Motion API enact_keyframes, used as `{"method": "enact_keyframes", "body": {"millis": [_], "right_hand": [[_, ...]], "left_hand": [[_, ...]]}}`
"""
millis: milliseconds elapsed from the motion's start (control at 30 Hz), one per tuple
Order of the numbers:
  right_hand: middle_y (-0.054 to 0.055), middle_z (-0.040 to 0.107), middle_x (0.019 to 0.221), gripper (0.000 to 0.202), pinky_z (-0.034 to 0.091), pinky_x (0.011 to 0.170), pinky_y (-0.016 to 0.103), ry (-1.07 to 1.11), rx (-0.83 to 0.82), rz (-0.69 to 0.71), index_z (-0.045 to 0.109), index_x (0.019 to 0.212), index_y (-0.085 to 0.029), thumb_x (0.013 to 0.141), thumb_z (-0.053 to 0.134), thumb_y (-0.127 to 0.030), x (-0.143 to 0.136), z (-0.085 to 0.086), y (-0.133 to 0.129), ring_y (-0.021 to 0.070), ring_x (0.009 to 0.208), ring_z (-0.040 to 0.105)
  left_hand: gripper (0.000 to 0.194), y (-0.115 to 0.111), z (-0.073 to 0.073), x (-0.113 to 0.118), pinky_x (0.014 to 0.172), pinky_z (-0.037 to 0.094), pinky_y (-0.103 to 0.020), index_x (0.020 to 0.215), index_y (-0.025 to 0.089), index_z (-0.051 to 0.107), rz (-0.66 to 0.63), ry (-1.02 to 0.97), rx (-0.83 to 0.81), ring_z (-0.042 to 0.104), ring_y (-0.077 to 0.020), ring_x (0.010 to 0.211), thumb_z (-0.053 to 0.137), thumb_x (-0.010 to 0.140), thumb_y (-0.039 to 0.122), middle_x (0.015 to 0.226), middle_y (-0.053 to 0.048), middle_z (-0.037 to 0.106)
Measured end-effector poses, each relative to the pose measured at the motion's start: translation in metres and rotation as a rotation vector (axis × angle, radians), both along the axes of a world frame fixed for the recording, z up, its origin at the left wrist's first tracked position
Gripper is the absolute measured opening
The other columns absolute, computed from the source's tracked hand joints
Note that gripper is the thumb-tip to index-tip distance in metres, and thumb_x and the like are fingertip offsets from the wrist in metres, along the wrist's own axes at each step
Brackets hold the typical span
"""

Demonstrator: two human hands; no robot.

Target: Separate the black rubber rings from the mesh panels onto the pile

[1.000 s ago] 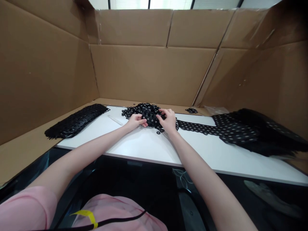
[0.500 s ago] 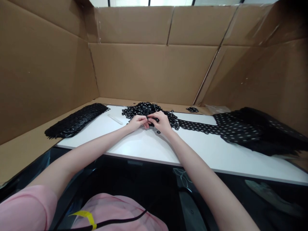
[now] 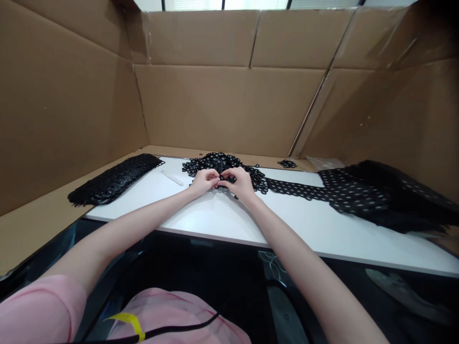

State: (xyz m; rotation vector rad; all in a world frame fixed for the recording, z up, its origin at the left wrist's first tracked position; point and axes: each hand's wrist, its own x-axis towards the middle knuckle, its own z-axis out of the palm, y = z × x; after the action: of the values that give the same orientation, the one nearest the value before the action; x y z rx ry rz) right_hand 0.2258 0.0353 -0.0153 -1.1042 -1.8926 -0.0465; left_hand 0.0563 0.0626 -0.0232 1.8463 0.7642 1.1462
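Note:
In the head view my left hand (image 3: 205,181) and my right hand (image 3: 239,183) meet at the near edge of a heap of small black rings (image 3: 218,161). The fingertips of both are pinched together on small black rings; exactly how these are joined is too small to make out. A strip of linked black rings (image 3: 297,189) runs rightward from beside my right hand. It leads to a large bunched mesh of black rings (image 3: 362,191). My hands hide part of the heap.
A rolled black ring mesh (image 3: 114,180) lies at the left of the white board (image 3: 215,220). A thin whitish stick (image 3: 172,178) rests beside the heap. More loose rings (image 3: 287,163) sit at the back right. Cardboard walls (image 3: 229,105) enclose the left, back and right.
My left fingers have lifted and curled a little, and my right thumb and forefinger have shifted slightly at the pinch. A loose ring near my right wrist is now mostly covered.

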Motion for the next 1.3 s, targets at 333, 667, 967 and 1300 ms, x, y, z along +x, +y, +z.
{"method": "enact_keyframes", "body": {"millis": [333, 667, 967, 1300], "right_hand": [[0.001, 0.070, 0.071, 0.009, 0.046, 0.069, 0.029, 0.220, -0.147, 0.061, 0.067, 0.071, -0.020, 0.070, 0.068, -0.029, -0.013, 0.000, -0.004, 0.0166, 0.069, 0.062], [0.002, 0.070, 0.072, 0.006, 0.047, 0.067, 0.029, 0.253, -0.140, -0.001, 0.064, 0.070, -0.020, 0.068, 0.066, -0.025, -0.019, -0.002, -0.005, 0.0170, 0.067, 0.062], [0.003, 0.070, 0.075, 0.004, 0.044, 0.075, 0.034, 0.119, -0.060, -0.114, 0.063, 0.069, -0.021, 0.072, 0.065, -0.023, -0.022, 0.001, -0.008, 0.0203, 0.076, 0.060], [0.000, 0.063, 0.066, 0.011, 0.042, 0.064, 0.029, 0.365, -0.232, -0.039, 0.059, 0.064, -0.020, 0.064, 0.065, -0.029, 0.001, 0.001, -0.002, 0.0154, 0.063, 0.054]], "left_hand": [[0.007, 0.002, 0.001, 0.000, 0.054, 0.037, -0.021, 0.066, 0.013, 0.058, 0.121, 0.117, 0.166, 0.048, -0.0089, 0.050, 0.053, 0.068, 0.017, 0.051, 0.003, 0.053], [0.005, 0.002, 0.001, 0.004, 0.053, 0.036, -0.022, 0.063, 0.014, 0.058, 0.185, 0.090, 0.134, 0.046, -0.0090, 0.049, 0.054, 0.065, 0.016, 0.050, 0.003, 0.053], [0.005, 0.008, -0.002, 0.002, 0.051, 0.038, -0.021, 0.063, 0.014, 0.057, 0.198, 0.060, 0.056, 0.049, -0.0093, 0.047, 0.056, 0.067, 0.016, 0.048, 0.003, 0.053], [0.025, 0.006, 0.001, -0.003, 0.058, 0.046, -0.023, 0.089, 0.012, 0.059, -0.152, 0.037, 0.019, 0.056, -0.0094, 0.055, 0.062, 0.077, 0.033, 0.063, -0.001, 0.062]]}}
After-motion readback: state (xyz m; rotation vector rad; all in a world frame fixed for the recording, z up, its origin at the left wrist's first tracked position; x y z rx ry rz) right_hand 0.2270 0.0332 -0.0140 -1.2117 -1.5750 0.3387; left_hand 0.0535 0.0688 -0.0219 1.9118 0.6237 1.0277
